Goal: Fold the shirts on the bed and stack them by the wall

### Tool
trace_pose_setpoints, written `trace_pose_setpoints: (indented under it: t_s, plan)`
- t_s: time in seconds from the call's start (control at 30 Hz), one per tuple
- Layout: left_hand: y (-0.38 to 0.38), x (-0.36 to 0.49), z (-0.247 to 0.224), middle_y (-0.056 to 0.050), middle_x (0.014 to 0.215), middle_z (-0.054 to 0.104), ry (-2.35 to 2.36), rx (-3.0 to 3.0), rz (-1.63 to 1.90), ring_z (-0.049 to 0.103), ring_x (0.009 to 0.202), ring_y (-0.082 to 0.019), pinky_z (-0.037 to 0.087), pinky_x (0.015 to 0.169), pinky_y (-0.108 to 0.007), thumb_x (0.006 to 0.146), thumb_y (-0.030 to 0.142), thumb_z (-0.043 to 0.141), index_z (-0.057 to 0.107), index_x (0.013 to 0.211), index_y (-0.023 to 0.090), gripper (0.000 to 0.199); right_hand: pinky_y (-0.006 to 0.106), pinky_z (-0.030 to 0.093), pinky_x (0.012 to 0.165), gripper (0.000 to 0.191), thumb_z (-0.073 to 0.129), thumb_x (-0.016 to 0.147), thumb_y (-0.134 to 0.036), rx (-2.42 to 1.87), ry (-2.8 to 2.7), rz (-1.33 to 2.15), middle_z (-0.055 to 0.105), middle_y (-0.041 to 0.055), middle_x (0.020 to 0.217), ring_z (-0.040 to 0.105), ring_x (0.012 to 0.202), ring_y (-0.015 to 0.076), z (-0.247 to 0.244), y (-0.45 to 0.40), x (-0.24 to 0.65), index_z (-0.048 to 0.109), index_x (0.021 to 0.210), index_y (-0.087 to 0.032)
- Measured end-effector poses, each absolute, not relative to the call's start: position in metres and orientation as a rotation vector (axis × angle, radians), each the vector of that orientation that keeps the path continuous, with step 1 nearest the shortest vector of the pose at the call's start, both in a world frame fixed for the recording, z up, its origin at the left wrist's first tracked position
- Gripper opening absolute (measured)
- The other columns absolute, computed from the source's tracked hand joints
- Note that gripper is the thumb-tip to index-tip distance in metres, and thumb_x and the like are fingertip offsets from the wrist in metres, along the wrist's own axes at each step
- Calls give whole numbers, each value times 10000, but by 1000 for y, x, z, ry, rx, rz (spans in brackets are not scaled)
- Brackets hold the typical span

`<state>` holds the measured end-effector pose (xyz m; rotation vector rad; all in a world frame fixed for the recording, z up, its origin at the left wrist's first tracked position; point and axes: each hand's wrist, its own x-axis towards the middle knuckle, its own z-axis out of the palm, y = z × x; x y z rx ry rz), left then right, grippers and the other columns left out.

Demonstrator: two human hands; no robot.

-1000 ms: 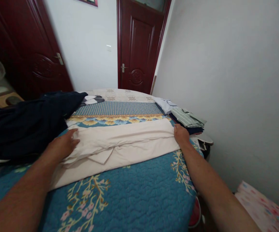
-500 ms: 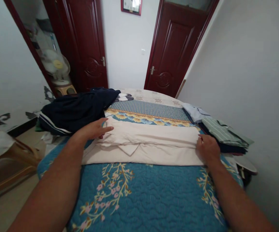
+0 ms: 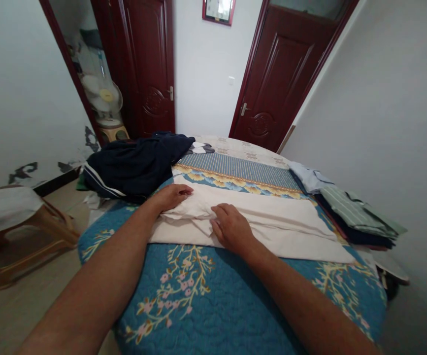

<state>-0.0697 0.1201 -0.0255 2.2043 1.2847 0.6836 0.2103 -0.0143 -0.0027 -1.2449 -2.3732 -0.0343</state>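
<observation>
A cream-white garment point(image 3: 290, 212), folded into a long strip, lies across the blue quilted cover; its exact kind is unclear. At its left end, my left hand point(image 3: 172, 197) rests with its fingers curled together on the cloth. Near the middle of the left half, my right hand point(image 3: 233, 229) pinches the rumpled fabric between thumb and fingers. Some creased folds lie between the two hands. The right end of the garment lies loose, its layers slightly spread.
A dark navy garment with white stripes point(image 3: 124, 167) is heaped at the left. Folded clothes point(image 3: 357, 209), a striped green one on top, are stacked at the right. The floral quilted cover point(image 3: 198, 305) spreads in front. A stool point(image 3: 21, 236) stands at far left.
My right hand has left the garment's right end and moved left, gripping cloth near my left hand. My left hand's spread fingers have drawn together. The view has shifted slightly left.
</observation>
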Motion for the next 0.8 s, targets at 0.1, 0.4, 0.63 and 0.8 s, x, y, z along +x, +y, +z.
trace_pose_setpoints:
  t_s: [0.1,0.4,0.63,0.8]
  plan:
    - [121,-71,-27,-98,1238,797,1284,2208,652,733,1115,-255,544,1042,-351,838,377,666,778,1236,190,454,465,480,1077,479,604,1011,-305,-1333,-2328,-36,674,191,1285,577,1194,317,-5,8,189,596,1445,-104]
    - [118,-68,-26,-89,1257,794,1321,2177,627,733,1132,-243,542,1049,-340,835,266,660,766,1252,200,435,347,476,892,169,569,881,-115,-1043,-2345,317,675,76,962,605,953,224,-2,9,185,679,987,-187]
    - [119,-70,-25,-82,1285,784,1322,2190,581,726,1155,-234,541,1032,-318,827,215,635,749,1304,188,491,364,466,868,278,524,716,-27,-931,-2308,273,634,87,995,567,971,240,-16,-21,239,576,920,-209]
    - [118,-69,-25,-108,1332,762,1335,2229,551,710,1191,-256,522,1066,-345,828,234,653,744,1326,178,509,462,425,1089,432,583,832,-77,-952,-2459,102,664,135,1288,549,1245,289,-14,-30,232,633,1246,-193]
